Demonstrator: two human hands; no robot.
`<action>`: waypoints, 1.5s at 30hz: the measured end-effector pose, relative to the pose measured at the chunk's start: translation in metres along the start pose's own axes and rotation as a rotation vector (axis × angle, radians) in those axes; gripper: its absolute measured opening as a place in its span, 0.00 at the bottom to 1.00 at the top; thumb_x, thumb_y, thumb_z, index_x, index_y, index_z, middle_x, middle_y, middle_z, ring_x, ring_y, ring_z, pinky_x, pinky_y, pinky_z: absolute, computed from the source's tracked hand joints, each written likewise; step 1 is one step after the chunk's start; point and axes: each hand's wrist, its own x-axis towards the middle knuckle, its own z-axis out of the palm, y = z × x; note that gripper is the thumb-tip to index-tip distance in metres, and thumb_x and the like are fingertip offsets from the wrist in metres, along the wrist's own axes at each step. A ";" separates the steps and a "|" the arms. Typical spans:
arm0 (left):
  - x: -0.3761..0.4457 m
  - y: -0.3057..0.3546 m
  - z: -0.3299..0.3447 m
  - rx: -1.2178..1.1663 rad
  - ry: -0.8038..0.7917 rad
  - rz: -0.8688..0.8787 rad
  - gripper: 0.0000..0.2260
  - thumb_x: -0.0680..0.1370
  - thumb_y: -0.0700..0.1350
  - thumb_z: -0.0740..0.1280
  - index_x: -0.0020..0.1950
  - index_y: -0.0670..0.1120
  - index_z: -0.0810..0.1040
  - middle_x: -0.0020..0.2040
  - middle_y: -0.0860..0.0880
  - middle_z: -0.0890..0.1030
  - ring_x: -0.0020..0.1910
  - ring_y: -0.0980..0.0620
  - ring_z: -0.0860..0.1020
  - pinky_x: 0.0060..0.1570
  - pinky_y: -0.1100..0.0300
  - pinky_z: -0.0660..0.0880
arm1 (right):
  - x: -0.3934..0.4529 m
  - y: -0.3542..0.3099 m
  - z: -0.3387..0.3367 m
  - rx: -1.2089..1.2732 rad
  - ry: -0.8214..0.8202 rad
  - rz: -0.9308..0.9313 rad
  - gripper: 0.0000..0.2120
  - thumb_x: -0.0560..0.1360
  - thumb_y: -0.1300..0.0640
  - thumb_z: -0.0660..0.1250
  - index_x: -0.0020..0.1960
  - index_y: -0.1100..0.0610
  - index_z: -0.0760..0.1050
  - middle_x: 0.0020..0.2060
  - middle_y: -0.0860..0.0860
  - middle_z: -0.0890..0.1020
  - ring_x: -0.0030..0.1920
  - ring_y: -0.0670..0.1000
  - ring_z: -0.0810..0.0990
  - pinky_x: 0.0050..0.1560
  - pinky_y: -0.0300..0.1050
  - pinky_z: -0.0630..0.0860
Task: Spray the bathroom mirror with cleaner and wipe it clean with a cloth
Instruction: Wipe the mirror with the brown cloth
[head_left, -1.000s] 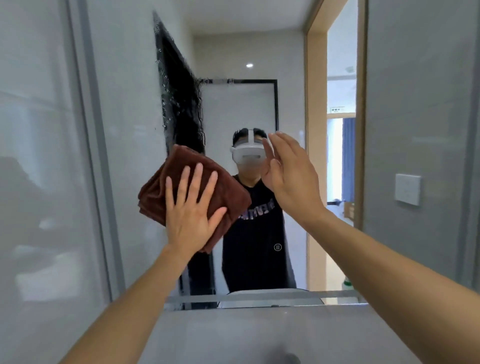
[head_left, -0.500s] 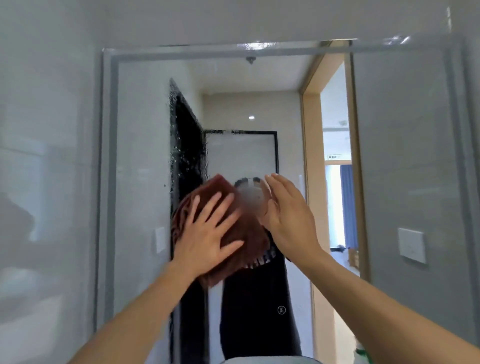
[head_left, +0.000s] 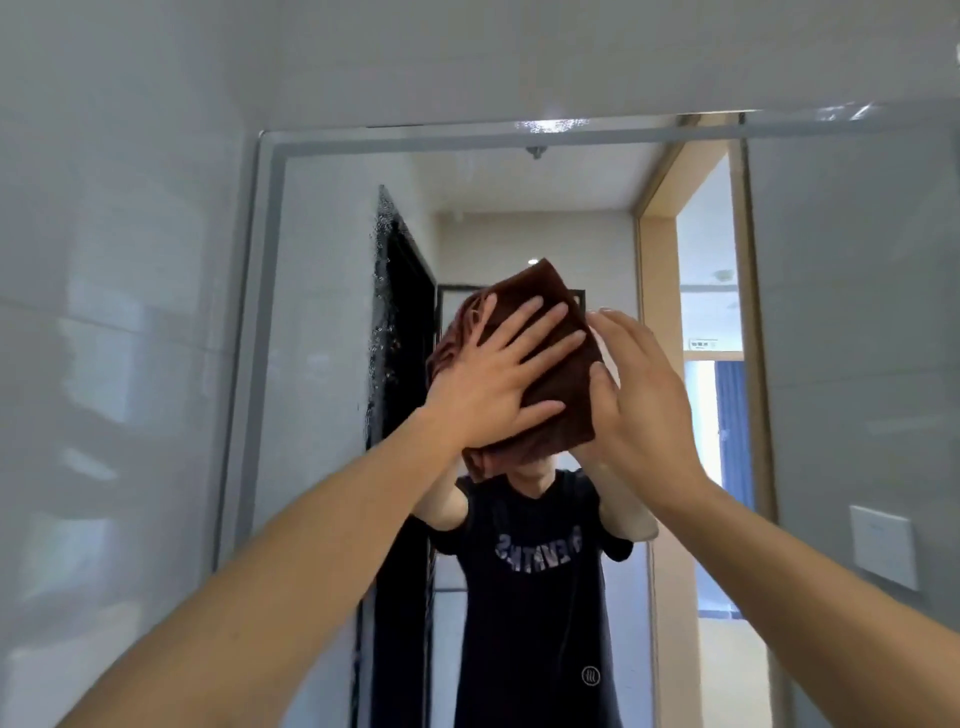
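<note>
The left hand (head_left: 491, 382) is pressing a folded brown cloth (head_left: 558, 374) flat against the mirror (head_left: 332, 291), near the middle of the glass. Its fingers (head_left: 524, 325) are lying spread and extended across the cloth, pointing up and to the right, so the grip is not closing round the fabric; the open palm is simply pinning it to the surface. The cloth is sitting tilted, one corner pointing up, and its lower edge is hanging just below the left palm.

The right hand (head_left: 636, 395) is standing just beside the cloth on its right side, fingers straight and close together, the thumb (head_left: 602, 382) touching the cloth's right edge. Its grip is also open, with nothing enclosed in it. Whether its fingertips are resting on the glass cannot be told.

Both bare forearms are reaching up from the bottom corners of the view toward the mirror's centre. In the reflection, a person in a dark printed T-shirt (head_left: 535, 571) is standing with both arms raised, the cloth covering the head. A dark door frame (head_left: 400, 364) with droplets or streaks along its edge is showing in the glass to the left of the cloth, and a wooden doorway (head_left: 657, 364) is showing to the right. A white wall switch (head_left: 883, 545) is sitting on the grey wall at the right.
</note>
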 end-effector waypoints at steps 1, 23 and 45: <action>0.003 -0.022 0.002 0.021 0.028 -0.089 0.32 0.80 0.66 0.52 0.81 0.56 0.52 0.82 0.50 0.51 0.81 0.46 0.48 0.76 0.37 0.44 | 0.001 0.002 -0.002 -0.020 0.008 -0.011 0.20 0.81 0.61 0.58 0.73 0.54 0.68 0.71 0.47 0.70 0.70 0.46 0.68 0.65 0.35 0.64; 0.073 -0.074 -0.096 -0.987 0.108 -0.507 0.17 0.83 0.40 0.56 0.65 0.46 0.81 0.66 0.51 0.79 0.66 0.57 0.74 0.71 0.60 0.66 | 0.129 -0.023 0.077 -0.288 0.119 0.146 0.31 0.82 0.45 0.53 0.80 0.57 0.53 0.79 0.54 0.57 0.79 0.56 0.53 0.78 0.58 0.50; 0.030 -0.096 -0.060 0.071 0.455 -0.601 0.10 0.78 0.45 0.64 0.57 0.44 0.78 0.57 0.43 0.79 0.59 0.43 0.75 0.61 0.46 0.67 | 0.160 0.014 0.075 -0.600 0.082 -0.126 0.25 0.82 0.42 0.52 0.78 0.44 0.58 0.78 0.57 0.57 0.78 0.59 0.54 0.76 0.63 0.51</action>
